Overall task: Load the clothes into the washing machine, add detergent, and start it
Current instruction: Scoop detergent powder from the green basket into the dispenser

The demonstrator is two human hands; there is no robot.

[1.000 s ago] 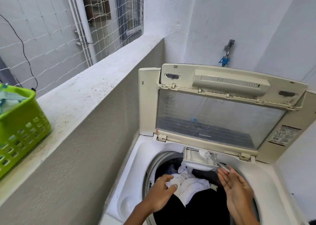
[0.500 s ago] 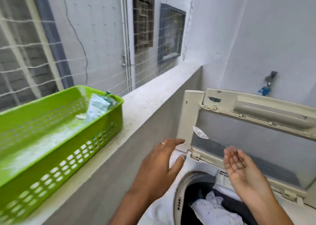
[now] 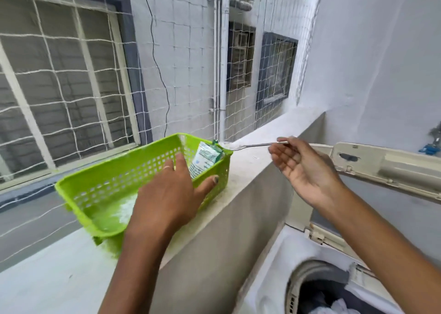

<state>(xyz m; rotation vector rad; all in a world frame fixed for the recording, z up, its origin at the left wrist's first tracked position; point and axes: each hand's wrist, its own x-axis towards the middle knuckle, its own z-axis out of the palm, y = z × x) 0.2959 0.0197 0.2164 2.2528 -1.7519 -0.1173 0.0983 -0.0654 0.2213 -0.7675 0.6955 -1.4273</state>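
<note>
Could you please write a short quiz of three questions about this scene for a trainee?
1. True or false: the right hand holds a spoon by its handle.
2. Where is the detergent packet? A) in the green basket B) inside the washing machine C) lying directly on the ledge
3. Fill in: the left hand reaches with spread fingers over the ____.

Key: 1 true; 2 A; 3 green basket.

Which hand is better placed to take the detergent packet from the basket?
Left. The left hand reaches over the green basket, fingers beside the packet. The right hand is off to the side, pinching a spoon.
</note>
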